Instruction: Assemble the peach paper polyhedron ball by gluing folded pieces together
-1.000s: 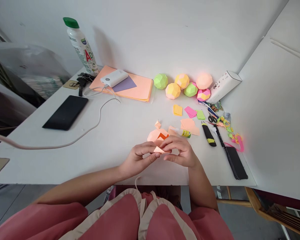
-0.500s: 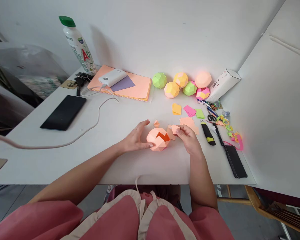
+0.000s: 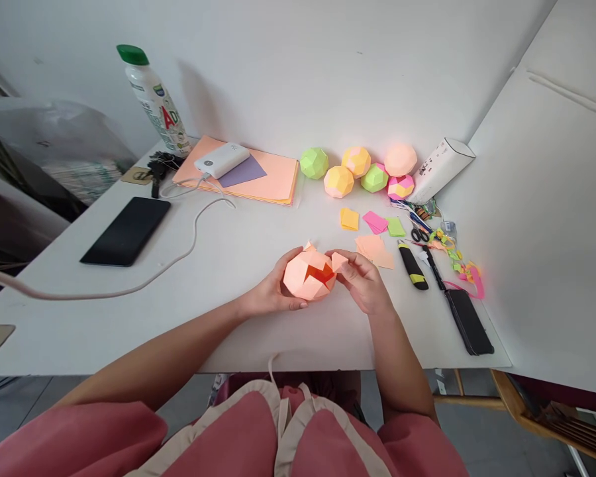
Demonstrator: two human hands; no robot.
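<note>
A peach faceted paper ball (image 3: 298,275) with a jagged opening on its right side rests in my left hand (image 3: 273,291), whose fingers and thumb wrap round its left side. The inside of the opening glows orange. My right hand (image 3: 365,281) pinches a small folded peach paper piece (image 3: 338,262) at the ball's right edge, by the opening. Another small peach folded piece (image 3: 309,246) shows just behind the ball, partly hidden by it. Loose peach paper squares (image 3: 373,250) lie to the right, beyond my right hand.
Finished-looking paper balls (image 3: 338,181) line the wall. Yellow (image 3: 349,219), pink (image 3: 375,222) and green slips (image 3: 395,226) lie before them. At right are scissors (image 3: 419,234), a cutter (image 3: 413,265) and a black case (image 3: 469,321); at left, a phone (image 3: 126,232), cable and bottle (image 3: 156,103).
My left hand has closed round the ball, which has turned and moved slightly left. My right hand has brought the small piece left, against the ball's edge.
</note>
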